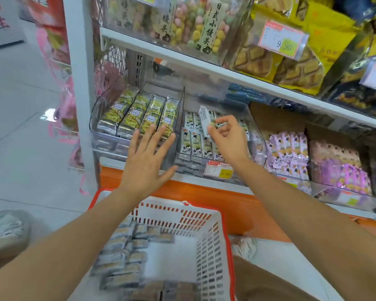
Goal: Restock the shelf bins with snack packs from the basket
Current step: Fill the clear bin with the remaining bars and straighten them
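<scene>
Head view: right hand [227, 137] pinches a snack pack [205, 120] over the middle bin [255, 129]; left hand [147, 158] hovers, fingers spread, above the basket [211, 242].

Head view, forward-down, close on shelf bins [105, 146].

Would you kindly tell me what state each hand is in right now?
Left hand: open, fingers spread, holding nothing.
Right hand: pinches a small white snack pack.
</scene>
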Tool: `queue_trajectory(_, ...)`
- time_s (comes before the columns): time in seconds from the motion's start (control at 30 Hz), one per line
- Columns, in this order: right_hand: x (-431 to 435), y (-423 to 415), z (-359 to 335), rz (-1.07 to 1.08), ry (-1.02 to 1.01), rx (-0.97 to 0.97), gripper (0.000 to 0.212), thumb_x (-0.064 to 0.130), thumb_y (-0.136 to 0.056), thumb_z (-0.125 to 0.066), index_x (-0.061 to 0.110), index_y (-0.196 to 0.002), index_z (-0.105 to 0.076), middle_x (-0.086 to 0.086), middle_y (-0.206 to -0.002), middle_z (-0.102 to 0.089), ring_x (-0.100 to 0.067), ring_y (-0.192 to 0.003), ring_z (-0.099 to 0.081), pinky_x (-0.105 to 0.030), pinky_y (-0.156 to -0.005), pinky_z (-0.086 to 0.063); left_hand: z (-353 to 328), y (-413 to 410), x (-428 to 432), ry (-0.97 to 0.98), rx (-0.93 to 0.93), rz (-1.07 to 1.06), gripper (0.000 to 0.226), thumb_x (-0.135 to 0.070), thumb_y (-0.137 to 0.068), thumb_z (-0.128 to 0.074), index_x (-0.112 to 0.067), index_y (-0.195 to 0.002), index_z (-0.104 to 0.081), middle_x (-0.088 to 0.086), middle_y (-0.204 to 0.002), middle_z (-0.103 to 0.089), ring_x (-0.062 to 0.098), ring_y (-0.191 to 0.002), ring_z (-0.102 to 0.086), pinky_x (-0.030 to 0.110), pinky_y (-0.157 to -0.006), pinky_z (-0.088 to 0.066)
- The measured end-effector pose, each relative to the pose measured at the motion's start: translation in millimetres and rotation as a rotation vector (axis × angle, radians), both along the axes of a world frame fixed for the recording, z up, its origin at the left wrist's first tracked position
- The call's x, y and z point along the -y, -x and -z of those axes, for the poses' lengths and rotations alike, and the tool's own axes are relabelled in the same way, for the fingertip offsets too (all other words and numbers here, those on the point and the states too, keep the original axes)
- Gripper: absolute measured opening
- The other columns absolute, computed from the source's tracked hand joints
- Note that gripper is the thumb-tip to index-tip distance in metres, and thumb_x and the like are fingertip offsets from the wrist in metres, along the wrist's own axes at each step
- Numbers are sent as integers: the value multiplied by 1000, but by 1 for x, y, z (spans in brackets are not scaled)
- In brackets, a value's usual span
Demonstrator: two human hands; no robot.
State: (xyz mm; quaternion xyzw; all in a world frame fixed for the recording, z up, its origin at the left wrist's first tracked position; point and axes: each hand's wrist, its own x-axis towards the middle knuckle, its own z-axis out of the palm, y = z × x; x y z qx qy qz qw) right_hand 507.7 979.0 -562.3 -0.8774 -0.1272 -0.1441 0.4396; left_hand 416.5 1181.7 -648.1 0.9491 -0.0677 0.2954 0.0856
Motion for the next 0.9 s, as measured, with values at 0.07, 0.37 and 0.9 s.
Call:
queue_trajectory(0.07, -8, -24, -3, 41, 88, 24, 21, 34, -92, -64, 22, -107, -56, 5, -70, -60, -15, -65, -60, -41, -66, -53, 3, -5, -2, -5, 1, -4, 75, -62, -91, -37, -22, -154, -29, 10, -159, -29, 29, -148, -21, 52, -120, -6)
queue_trajectory(0.37, -39, -84, 12, 198, 460, 105, 22, 40, -95, -57, 23, -108, -63, -7, -93, -69, -28, -88, -64, -34, -68, -49, 13, -20, -9, -32, 144, -1, 73, -52, -84, -64, -21, -146, -44, 9, -145, -46, 29, -134, -38, 46, -115, -12)
queue_trajectory(0.9, -30, -83, 21, 103, 489, 108, 24, 37, -92, -61, 20, -107, -67, -10, -104, -58, -26, -98, -56, -33, -80, -44, 10, -18, -6, -49, 78, -4, 65, -51, -88, -51, -20, -144, -47, 9, -144, -48, 29, -134, -41, 48, -116, -12)
